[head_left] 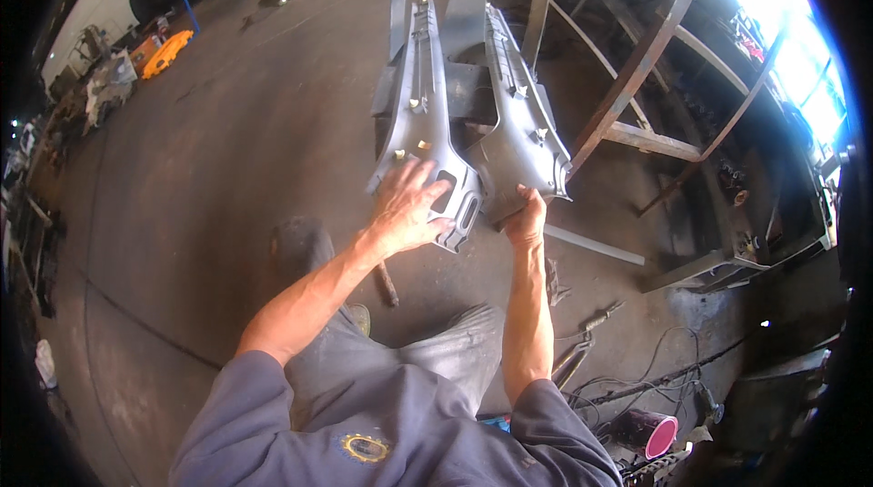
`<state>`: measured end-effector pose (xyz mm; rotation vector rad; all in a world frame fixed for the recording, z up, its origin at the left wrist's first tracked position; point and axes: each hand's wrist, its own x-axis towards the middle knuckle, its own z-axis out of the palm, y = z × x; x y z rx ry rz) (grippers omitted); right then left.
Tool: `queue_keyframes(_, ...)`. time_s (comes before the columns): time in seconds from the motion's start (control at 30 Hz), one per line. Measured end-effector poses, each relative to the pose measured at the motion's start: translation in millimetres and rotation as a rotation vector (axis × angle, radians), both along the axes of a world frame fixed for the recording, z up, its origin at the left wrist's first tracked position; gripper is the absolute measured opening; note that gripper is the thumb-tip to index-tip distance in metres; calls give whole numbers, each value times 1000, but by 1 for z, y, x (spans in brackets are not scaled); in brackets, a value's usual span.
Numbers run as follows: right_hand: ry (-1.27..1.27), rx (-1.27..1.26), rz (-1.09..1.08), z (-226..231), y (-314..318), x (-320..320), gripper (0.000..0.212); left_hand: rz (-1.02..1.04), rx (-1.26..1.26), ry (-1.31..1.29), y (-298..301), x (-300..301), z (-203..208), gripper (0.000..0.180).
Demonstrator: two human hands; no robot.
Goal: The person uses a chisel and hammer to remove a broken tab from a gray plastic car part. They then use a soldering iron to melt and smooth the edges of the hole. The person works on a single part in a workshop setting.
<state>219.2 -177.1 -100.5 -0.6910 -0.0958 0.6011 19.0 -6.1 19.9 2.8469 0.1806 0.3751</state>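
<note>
Left hand (409, 207) spread over left grey trim panel (438, 128); right hand (526, 221) pinching right trim panel (516, 143) (thumb uppermost). Best: steady support, pale clips (417, 106) spared.

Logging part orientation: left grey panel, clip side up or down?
Clip side up: on the left grey panel, pale clips show facing the camera.

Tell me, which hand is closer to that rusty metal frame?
Right. The right hand, holding the right grey panel, is left of the metal frame; the left hand, on the left grey panel, is farther left.
</note>
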Motion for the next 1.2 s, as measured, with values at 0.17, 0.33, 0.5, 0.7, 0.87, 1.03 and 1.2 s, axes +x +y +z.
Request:
queue_keyframes(0.17, -5, 128, 57, 15, 18, -10, 45, 60, 26, 34, 28, -12, -18, 66)
queue_keyframes(0.33, 15, -11, -96, 46, 17, -22, 59, -27, -13, 4, 39, -16, -15, 60)
queue_keyframes(0.5, -1, -48, -242, 43, 13, -23, 54, -99, 72, -47, 54, -7, -9, 48)
queue_keyframes(0.7, -471, -713, -363, 76, 3, -35, 52, -270, -203, -245, 59, 41, 3, 55)
queue_keyframes(0.87, -651, -797, -325, 140, -6, -30, 31, -167, -1369, 27, 52, 106, 35, 74)
queue_keyframes(1.03, -692, -801, -234, 206, 1, -60, 30, -120, -1758, 201, 40, 149, 47, 63)
queue_keyframes(1.2, -1208, -1549, 3, 210, 14, -122, 21, -206, -2327, 241, 23, 166, 10, 54)
